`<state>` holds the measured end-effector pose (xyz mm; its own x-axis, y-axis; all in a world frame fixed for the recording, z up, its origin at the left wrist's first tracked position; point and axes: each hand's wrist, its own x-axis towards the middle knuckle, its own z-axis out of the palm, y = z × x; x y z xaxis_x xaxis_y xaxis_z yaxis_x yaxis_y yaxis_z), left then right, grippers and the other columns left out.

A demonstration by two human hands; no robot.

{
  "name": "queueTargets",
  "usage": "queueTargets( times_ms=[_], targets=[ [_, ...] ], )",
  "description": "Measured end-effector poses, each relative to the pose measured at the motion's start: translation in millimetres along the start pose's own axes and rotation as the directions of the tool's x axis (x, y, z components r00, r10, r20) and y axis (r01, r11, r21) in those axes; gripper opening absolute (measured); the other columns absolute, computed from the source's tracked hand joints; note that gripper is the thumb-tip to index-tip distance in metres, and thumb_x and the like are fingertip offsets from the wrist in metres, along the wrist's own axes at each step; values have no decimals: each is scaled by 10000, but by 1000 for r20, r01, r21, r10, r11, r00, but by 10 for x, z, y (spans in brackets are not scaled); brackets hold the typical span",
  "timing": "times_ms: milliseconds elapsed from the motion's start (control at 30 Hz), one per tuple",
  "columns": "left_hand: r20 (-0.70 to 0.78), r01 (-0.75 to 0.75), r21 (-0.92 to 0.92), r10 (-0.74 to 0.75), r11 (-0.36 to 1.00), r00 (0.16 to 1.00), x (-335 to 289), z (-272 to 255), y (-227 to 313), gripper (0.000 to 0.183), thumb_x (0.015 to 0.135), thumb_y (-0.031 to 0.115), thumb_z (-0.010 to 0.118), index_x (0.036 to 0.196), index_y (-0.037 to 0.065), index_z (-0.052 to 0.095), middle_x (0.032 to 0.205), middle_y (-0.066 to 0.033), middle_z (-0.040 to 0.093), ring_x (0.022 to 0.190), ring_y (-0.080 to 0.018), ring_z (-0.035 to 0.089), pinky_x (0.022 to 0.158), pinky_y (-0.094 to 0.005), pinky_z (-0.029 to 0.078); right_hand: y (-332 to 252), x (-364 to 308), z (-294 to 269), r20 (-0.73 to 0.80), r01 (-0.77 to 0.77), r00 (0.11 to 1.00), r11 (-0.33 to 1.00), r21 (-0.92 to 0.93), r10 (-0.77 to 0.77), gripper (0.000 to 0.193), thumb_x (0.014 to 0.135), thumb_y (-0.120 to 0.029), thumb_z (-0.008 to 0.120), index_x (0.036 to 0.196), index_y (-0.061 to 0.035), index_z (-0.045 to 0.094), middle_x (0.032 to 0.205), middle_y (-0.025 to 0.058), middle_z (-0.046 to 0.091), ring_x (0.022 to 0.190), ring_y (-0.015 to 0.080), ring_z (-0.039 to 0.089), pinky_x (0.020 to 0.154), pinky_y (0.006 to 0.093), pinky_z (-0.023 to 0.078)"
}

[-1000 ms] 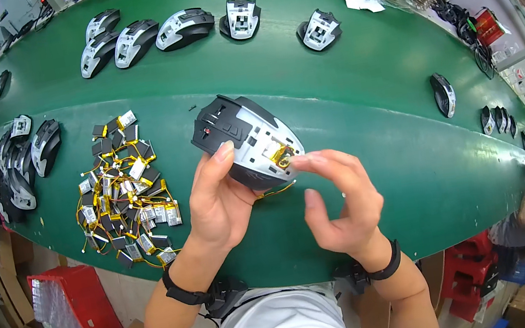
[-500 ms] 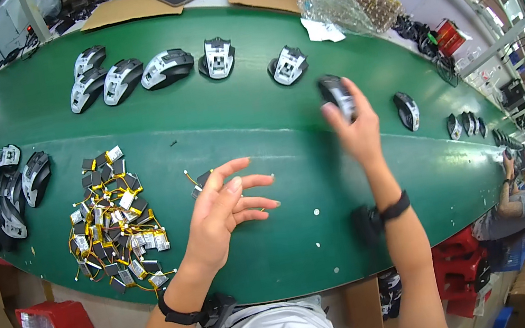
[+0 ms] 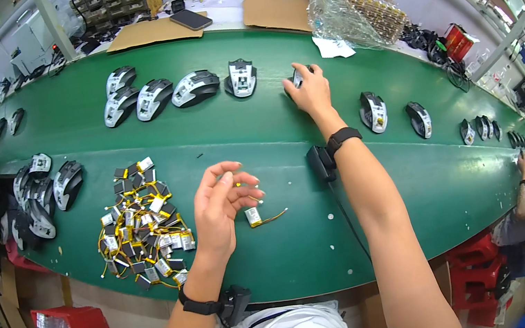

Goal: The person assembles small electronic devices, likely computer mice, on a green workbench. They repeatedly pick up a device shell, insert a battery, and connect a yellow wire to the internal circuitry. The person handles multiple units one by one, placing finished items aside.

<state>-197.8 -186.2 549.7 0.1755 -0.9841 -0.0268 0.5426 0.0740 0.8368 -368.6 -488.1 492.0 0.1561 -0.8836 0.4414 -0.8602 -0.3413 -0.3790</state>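
My right hand (image 3: 311,91) has its fingers around a computer mouse (image 3: 296,78) on the green bench, and the hand covers most of it. My left hand (image 3: 217,207) hovers over the bench with fingers loosely bent and apart; I see nothing held in it. Beside its fingertips lies a small battery (image 3: 254,217) with thin wires, and bits of another wire show behind the fingers. To the right of my right hand rests a grey-and-black mouse (image 3: 373,112) with its top shell off. Left of it, an open mouse (image 3: 241,78) heads a row of several others (image 3: 154,99).
A heap of wired batteries (image 3: 148,230) lies left of my left hand. More mice (image 3: 38,196) cluster at the far left, and another mouse (image 3: 419,120) lies to the right. Cardboard (image 3: 276,12) and a bubble-wrapped bundle (image 3: 355,10) line the back. People sit at both ends.
My right hand has let go of one mouse, now on the bench, and moved left onto another. My left hand's fingers have curled in slightly. The whole view has shifted.
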Motion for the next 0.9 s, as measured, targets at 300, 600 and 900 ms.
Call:
queueTargets(
  times_ms=[300,600,900],
  targets=[
    [96,166,-224,-148,960,984,-25,-24,13,577,1030,436,410,1453,48,360,1309,-148,571,1196,-259,585,984,-429,509,-1174,-1220,-1313,89,353,771,539,765,-631,745,713,-250,844,1335,-28,497,1276,189,602,1140,327,618,991,395,480],
    [-189,-133,-362,67,923,980,18,-22,135,617,1015,543,319,1354,64,510,1246,-251,620,1071,-406,654,932,-465,543,-1023,-1841,-1220,577,-241,811,847,473,-91,329,802,-317,805,915,-44,660,875,109,692,834,200,679,680,285,530],
    [-164,-66,-368,5,928,986,60,-25,84,594,1014,517,337,1338,53,517,1246,-256,620,1081,-418,648,937,-486,541,-1280,-1943,-796,259,55,948,901,431,-182,279,740,-278,808,775,-66,630,731,49,647,729,243,640,619,388,506]
  ],
)
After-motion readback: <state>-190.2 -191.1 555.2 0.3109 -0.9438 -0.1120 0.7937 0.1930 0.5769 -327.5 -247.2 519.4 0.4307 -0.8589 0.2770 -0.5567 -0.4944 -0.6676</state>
